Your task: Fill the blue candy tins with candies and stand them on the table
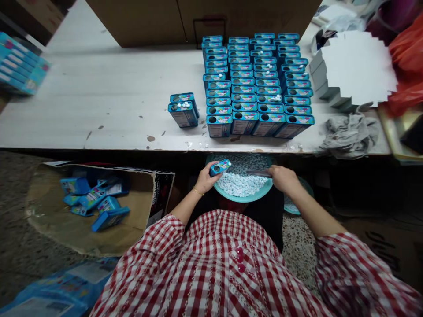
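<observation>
My left hand grips a small blue candy tin, its round opening facing up, over the left side of a turquoise basin. White candies fill the basin, which sits at my lap below the table edge. In my right hand, closed at the basin's right rim, is the end of a scoop. The scoop's dark, blurred blade reaches over the candies; whether it carries any I cannot tell. Two blue tins stand apart on the table, the front one with white candies on its top.
Rows of upright blue tins stand on the white table, before a large cardboard box. Stacked white cartons and a grey rag lie right. An open carton at lower left holds several blue tins.
</observation>
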Available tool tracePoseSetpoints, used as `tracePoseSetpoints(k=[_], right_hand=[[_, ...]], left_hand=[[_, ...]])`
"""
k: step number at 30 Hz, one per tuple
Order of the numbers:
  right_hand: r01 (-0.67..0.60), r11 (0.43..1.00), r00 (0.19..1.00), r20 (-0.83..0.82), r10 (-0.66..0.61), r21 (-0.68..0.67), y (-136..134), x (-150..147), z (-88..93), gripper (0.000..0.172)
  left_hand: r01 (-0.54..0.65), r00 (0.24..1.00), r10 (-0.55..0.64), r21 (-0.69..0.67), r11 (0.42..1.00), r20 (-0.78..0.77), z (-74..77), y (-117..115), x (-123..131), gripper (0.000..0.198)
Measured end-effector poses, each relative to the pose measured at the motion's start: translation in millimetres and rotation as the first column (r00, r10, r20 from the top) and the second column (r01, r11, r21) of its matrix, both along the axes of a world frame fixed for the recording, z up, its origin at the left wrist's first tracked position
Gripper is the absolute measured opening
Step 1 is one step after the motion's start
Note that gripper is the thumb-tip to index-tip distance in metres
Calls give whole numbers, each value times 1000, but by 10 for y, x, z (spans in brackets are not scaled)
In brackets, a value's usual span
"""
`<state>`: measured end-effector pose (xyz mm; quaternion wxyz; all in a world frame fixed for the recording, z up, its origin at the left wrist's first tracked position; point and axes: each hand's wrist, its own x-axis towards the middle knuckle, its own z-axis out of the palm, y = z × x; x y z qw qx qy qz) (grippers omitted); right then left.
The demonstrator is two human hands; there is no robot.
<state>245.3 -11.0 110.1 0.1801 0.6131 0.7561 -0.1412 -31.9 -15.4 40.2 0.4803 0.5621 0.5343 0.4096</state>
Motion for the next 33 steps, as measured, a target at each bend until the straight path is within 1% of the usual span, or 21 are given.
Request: tracePoseSetpoints(k=[1,3,4,6,8,9,11,13,15,16,18,19,20,21,22,24,26,28,30,33], right_hand=[[39,999,998,-42,-39,-3,-34,-22,-199,38],[108,994,980,-169,-107,-6,-85,-190,-561,37],[129,992,969,-213,-127,-6,-95,-310,-707,37],[171,985,948,-272,-168,-11,-77,-541,-914,36],[210,977,928,-310,-208,-26,-23,-677,-1025,34],[224,974,914,-338,-223,-35,8,-696,-1056,33],[237,970,885,-400,-236,-48,57,-651,-1086,31],[241,969,861,-450,-239,-55,78,-531,-1079,32],[259,963,806,-535,-255,-69,75,-382,-1018,33],[271,960,761,-592,-263,-78,70,-307,-962,33],[277,957,664,-703,-257,-88,64,-174,-793,32],[265,961,631,-739,-236,-81,67,-124,-683,31],[239,969,623,-755,-205,-66,74,-90,-559,31],[205,978,633,-755,-170,-48,85,-74,-427,31],[165,986,661,-739,-132,-28,100,-76,-292,32],[96,995,757,-650,-71,3,133,-135,-32,33],[53,998,872,-489,-34,26,163,-244,192,34],[8,999,955,-298,6,44,181,-369,369,35],[-64,996,986,-147,72,54,185,-486,503,37],[-180,983,983,-29,181,48,168,-638,654,34]], left_hand=[[-27,1000,27,-12,1000,6,-15,-11,-58,47],[-83,996,83,-36,996,21,-75,-25,-143,48],[-108,994,109,-46,993,32,-114,-29,-168,48],[-138,988,141,-60,989,60,-189,-31,-190,50],[-163,981,169,-72,984,96,-237,-29,-195,52],[-174,977,183,-80,981,114,-246,-27,-199,53],[-203,966,215,-97,974,142,-233,-21,-214,54],[-213,964,225,-96,972,142,-186,-12,-236,54],[-193,974,200,-73,979,103,-123,2,-246,52],[-175,981,179,-57,983,73,-92,12,-239,51],[-131,991,131,-21,991,10,-43,35,-193,49],[-107,994,107,-5,994,-16,-27,48,-153,47],[-81,996,81,8,997,-35,-19,61,-104,46],[-51,997,52,18,999,-49,-16,75,-49,45],[-21,998,22,24,999,-58,-19,87,10,44],[32,997,-30,30,999,-71,-34,107,126,44],[72,994,-68,42,996,-83,-55,118,220,46],[107,990,-101,60,992,-99,-75,120,280,47],[135,985,-126,74,988,-115,-90,116,307,48],[149,982,-137,81,985,-133,-104,109,314,49]])
